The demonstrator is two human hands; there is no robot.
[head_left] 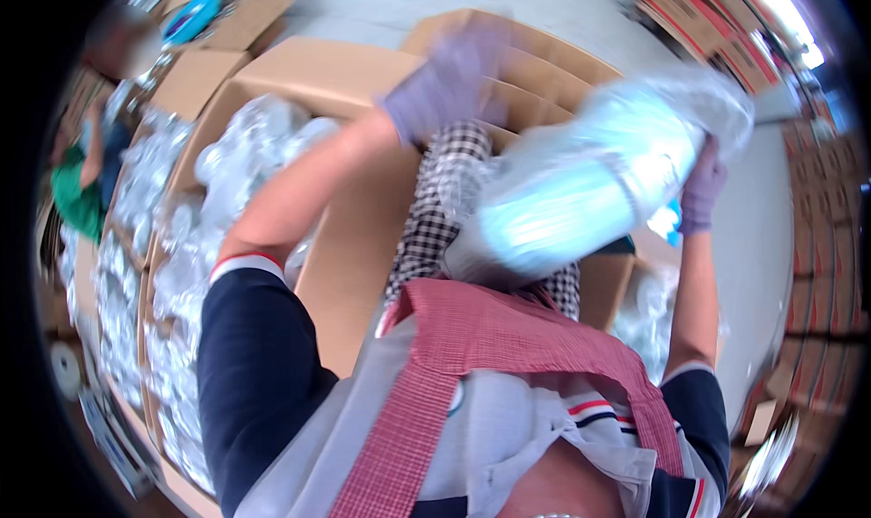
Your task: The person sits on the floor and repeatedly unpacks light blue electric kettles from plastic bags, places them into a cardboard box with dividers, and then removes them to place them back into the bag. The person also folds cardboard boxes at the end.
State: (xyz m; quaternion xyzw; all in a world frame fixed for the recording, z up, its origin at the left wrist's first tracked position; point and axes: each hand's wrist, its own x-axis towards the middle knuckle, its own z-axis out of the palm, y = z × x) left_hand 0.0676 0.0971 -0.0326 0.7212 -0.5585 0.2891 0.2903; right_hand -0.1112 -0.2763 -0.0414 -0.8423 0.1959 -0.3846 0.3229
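A light-blue, shiny cylinder in a clear plastic bag lies slantwise over my lap, blurred by motion. At the bag's upper right end, my right hand, in a lavender glove, is closed on the bunched plastic. My left hand, also gloved, is raised over the dividers of an open carton, apart from the cylinder. Motion smears its fingers, so their pose is unclear. Below it are my checkered trousers, and a red checked apron hangs over my front.
Large open cartons full of clear-wrapped items stand to my left. Farther left is another person in a green top, near a blue basin. Stacked cartons line the right side, beside grey floor.
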